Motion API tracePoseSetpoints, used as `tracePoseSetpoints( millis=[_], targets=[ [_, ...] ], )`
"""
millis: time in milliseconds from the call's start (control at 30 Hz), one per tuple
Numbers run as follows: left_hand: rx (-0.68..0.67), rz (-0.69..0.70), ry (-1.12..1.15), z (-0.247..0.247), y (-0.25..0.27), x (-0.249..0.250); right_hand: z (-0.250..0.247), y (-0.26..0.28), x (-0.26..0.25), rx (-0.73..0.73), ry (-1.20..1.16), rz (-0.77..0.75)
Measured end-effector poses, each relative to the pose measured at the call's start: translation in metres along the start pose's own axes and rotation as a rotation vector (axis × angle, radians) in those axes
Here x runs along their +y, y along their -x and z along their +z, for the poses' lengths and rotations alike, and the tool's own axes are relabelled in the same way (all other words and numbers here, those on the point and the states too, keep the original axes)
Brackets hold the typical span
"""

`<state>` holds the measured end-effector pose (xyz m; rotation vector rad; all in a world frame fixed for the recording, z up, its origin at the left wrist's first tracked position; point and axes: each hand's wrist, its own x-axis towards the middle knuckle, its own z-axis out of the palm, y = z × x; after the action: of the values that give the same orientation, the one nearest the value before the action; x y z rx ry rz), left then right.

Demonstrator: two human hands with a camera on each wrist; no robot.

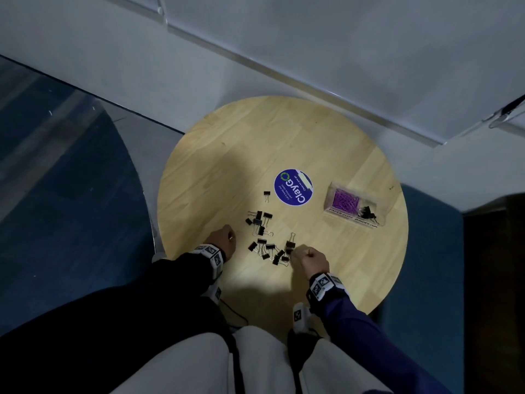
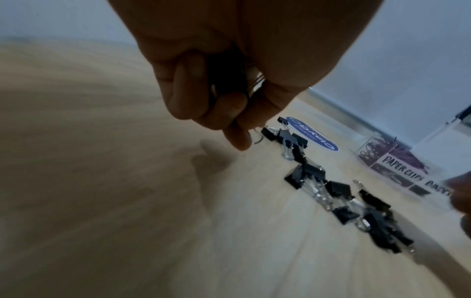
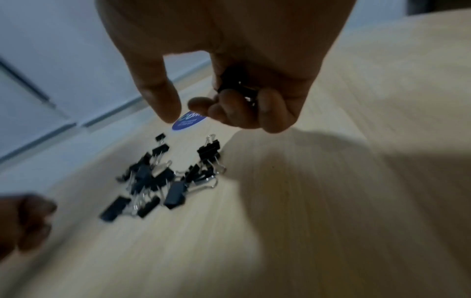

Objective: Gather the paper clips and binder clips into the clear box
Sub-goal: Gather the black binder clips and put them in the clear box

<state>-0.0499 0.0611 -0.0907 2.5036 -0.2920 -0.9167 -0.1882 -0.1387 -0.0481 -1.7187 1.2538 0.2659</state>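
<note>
Both hands work the near edge of the round wooden surface (image 1: 284, 137). Left hand (image 1: 224, 237) is curled into a fist, its grip closed round several black binder clips, wire handles poking out between fingers (image 2: 229, 108) in the left wrist view. Right hand (image 1: 308, 261) has three fingers folded over more clips in the palm, while thumb and index stand slightly apart just above the pile, probably to pinch up another without dropping the stash. Likely reason for fisting: collect a handful per trip instead of one at a time.

Loose binder clips (image 1: 265, 240) lie scattered between the hands and a bit beyond, some touching or overlapping; one stray clip (image 1: 266, 193) sits farther out, beside the round blue sticker (image 1: 293, 187).

Farther right, well apart from the pile, the clear box (image 1: 355, 206) stands with purple paper clips (image 1: 346, 199) in one compartment and a few binder clips in the other. Paper clips look done; most binder clips are not yet in.
</note>
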Motion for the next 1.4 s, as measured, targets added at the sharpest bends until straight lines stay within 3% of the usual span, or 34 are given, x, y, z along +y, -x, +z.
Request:
tracePoseSetpoints(
  millis=[133,233,367,800,1100,1233,1400],
  targets=[
    [-0.076,-0.037,-0.004,-0.001,0.003,0.014,0.010,0.003,-0.003,-0.081,0.593,-0.181],
    [-0.129,-0.024,-0.135,-0.001,0.008,0.027,0.018,-0.001,0.006,-0.078,0.754,-0.265],
    [-0.123,0.154,-0.400,0.012,0.010,0.034,0.026,-0.001,0.018,-0.051,0.924,-0.379],
    [-0.131,0.295,-0.636,0.026,0.009,0.042,0.023,-0.003,0.027,-0.098,0.908,-0.493],
    [-0.179,0.168,-0.530,0.025,0.009,0.031,0.022,-0.006,0.030,-0.156,1.029,-0.586],
    [-0.194,0.173,-0.533,0.027,0.012,0.019,0.027,-0.005,0.034,-0.132,1.027,-0.624],
    [-0.239,0.192,-0.509,0.025,0.015,0.015,0.027,-0.003,0.035,-0.177,0.923,-0.547]
  ],
)
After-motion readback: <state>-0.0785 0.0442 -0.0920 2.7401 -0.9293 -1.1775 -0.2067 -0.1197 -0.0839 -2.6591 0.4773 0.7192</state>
